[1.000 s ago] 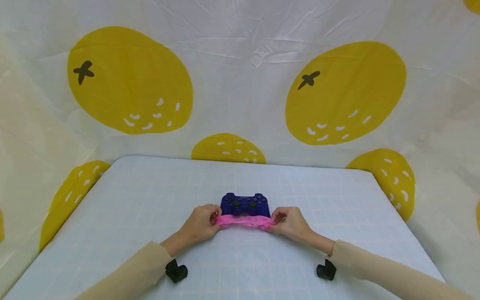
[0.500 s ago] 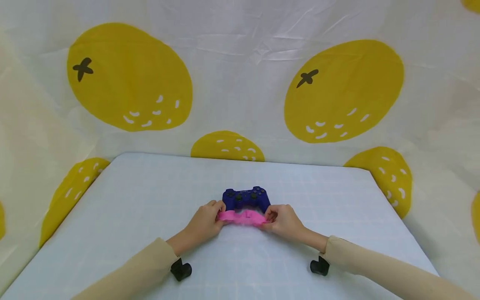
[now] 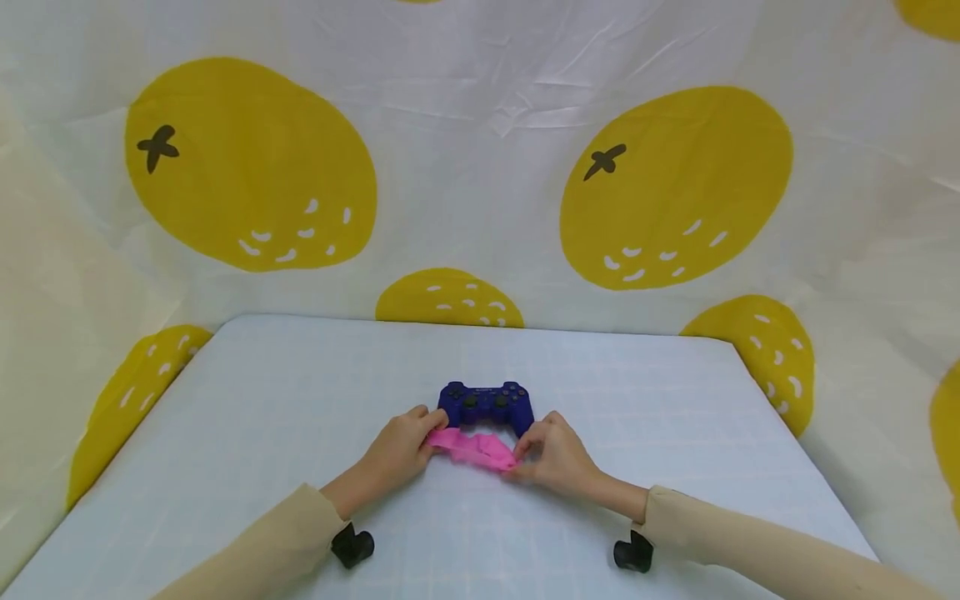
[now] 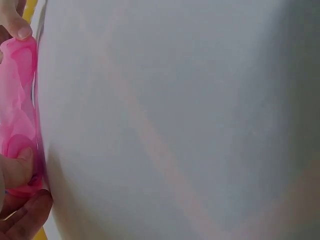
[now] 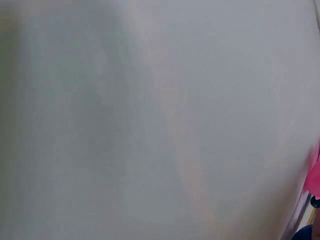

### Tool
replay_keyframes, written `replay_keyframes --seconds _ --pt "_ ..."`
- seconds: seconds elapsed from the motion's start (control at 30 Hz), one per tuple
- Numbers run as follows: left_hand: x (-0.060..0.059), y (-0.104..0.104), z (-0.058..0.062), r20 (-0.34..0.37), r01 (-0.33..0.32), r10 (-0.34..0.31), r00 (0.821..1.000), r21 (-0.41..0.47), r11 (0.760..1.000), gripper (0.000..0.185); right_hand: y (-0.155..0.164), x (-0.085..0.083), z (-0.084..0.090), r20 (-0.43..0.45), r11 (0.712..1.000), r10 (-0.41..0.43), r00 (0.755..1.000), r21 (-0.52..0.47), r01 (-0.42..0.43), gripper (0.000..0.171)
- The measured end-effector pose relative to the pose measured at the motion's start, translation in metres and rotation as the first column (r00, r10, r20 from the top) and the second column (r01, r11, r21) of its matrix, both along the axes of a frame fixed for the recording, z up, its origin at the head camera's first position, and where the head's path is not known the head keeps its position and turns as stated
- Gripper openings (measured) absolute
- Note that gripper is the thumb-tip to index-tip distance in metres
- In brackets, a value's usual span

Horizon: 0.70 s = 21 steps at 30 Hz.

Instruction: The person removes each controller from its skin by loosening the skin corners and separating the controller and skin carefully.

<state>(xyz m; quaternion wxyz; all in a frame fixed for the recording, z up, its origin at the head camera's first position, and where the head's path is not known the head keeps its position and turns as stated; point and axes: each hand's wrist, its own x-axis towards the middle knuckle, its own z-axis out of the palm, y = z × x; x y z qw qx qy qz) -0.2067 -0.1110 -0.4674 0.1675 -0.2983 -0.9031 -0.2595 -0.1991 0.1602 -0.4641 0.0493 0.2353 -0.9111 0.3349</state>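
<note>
A dark blue game controller (image 3: pixel 486 402) lies near the middle of the table, its handles toward me. Just in front of it, a soft, translucent pink silicone controller cover (image 3: pixel 476 448) stretches between both hands, its right end lower than its left. My left hand (image 3: pixel 396 448) pinches the left end, fingers right at the controller's left handle. My right hand (image 3: pixel 561 457) pinches the other end, beside the right handle. The left wrist view shows the thumbs on the cover (image 4: pixel 17 95); in the right wrist view only a bit of the cover (image 5: pixel 313 180) shows at the edge.
A pale checked cloth covers the table (image 3: pixel 315 367). Behind it hangs a white curtain (image 3: pixel 472 167) printed with big yellow fruit. Black wrist cameras hang below the left (image 3: pixel 352 546) and right (image 3: pixel 633 552) sleeves.
The right hand has moved left and toward me, lowering that end of the cover. The cover overlapped the controller's handles earlier; now more of the handles shows and the cover slants.
</note>
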Motion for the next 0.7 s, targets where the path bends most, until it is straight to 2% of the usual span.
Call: replay_keyframes --seconds 0.23,0.47,0.7 --pt "0.002 0.0007 -0.001 -0.043 -0.01 0.01 0.999 -0.019 1.0 0.026 -0.0026 0.001 -0.0026 0.057 0.998 0.04 0.998 -0.052 -0.037 0.025" --pt "0.0071 0.0019 -0.0003 -0.047 -0.029 0.028 0.999 -0.024 0.999 0.027 -0.0043 0.004 -0.0043 0.116 0.999 0.005 0.993 -0.042 0.0 0.026" --pt "0.0061 0.0005 -0.0014 -0.075 -0.014 0.012 0.997 -0.029 0.999 0.03 -0.0074 0.0049 -0.0023 0.165 0.999 -0.003 0.986 -0.045 0.01 0.027"
